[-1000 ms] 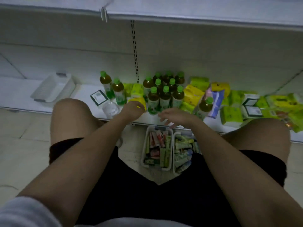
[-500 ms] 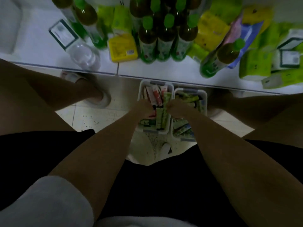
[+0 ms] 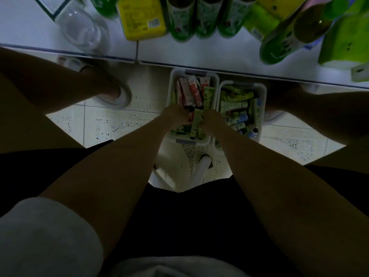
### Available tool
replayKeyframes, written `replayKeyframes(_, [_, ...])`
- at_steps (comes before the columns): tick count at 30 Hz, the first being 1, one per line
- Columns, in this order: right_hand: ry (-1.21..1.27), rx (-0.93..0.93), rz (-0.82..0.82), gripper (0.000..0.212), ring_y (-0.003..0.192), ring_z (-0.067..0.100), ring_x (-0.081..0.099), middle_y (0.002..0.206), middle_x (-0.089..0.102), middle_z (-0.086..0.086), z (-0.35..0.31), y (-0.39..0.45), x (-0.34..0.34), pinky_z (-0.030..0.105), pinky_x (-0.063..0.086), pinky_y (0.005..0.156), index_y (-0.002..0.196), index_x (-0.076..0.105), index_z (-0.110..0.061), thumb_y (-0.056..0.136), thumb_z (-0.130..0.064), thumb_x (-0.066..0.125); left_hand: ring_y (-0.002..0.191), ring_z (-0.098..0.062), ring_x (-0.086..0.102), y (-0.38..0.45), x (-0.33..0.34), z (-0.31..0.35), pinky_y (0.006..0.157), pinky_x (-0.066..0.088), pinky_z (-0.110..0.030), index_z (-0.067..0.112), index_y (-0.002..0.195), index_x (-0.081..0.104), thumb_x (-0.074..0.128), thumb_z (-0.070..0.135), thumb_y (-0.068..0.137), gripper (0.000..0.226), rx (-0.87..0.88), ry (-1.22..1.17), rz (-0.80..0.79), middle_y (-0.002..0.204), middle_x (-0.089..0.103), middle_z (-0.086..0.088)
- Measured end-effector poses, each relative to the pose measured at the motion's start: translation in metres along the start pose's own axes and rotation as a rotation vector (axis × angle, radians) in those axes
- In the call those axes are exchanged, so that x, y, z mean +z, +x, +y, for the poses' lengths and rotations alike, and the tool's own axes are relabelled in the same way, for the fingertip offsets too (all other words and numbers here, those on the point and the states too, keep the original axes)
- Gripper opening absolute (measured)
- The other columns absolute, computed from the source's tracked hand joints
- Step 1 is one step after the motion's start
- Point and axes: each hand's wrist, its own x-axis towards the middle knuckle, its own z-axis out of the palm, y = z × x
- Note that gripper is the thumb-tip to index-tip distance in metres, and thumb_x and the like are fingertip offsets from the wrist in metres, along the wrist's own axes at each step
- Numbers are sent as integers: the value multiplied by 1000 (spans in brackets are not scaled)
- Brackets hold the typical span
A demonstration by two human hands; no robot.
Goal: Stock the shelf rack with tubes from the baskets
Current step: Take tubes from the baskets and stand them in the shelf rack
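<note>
Head view, green tube [image 3: 196, 121] long axis running shelf-to-body, both hands' grip unclear, left hand [image 3: 175, 114], right hand [image 3: 212, 119].

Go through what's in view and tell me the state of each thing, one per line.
Left basket: on the floor, holding red and green tubes.
Right basket: beside it, full of green tubes.
Green tube: held between both hands.
Left hand: in the left basket, grip unclear.
Right hand: gripping the green tube.
Clear bottle: lying on the shelf.

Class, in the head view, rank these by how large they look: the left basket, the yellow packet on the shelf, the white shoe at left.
1. left basket
2. white shoe and yellow packet: alike; the packet is cropped, so unranked.
</note>
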Motion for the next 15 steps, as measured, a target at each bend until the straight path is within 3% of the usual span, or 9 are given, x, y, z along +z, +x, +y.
replayKeyframes(4, [79, -64, 12, 20, 92, 33, 60, 99, 61, 19, -2, -5, 9, 38, 49, 76, 107, 63, -1, 97, -3, 45, 115, -32, 56, -5, 8, -7, 100, 46, -38, 0, 123, 60, 58, 14, 93, 33, 29, 108, -30, 126, 59, -19])
replayKeyframes(7, [100, -53, 69, 16, 87, 33, 58, 83, 55, 14, 3, -11, 2, 33, 41, 68, 93, 60, -4, 95, -2, 45, 108, -28, 57, 4, 16, -10, 96, 48, -36, 0, 120, 61, 58, 9, 92, 30, 24, 150, -21, 123, 59, -19])
replayKeyframes(11, [341, 29, 180, 32, 115, 36, 55, 126, 56, 22, 28, -11, -20, 40, 47, 93, 126, 55, 0, 98, -13, 46, 117, -30, 54, 17, 31, -11, 99, 45, -35, 4, 124, 58, 64, 17, 89, 38, 41, 210, -36, 125, 59, -16])
replayKeyframes(15, [633, 114, 270, 32, 103, 37, 61, 112, 61, 19, 56, -12, -36, 47, 53, 89, 125, 56, -4, 95, -9, 47, 122, -26, 52, 35, 58, -11, 103, 41, -35, 11, 135, 50, 65, 30, 90, 51, 49, 215, 10, 132, 56, -11])
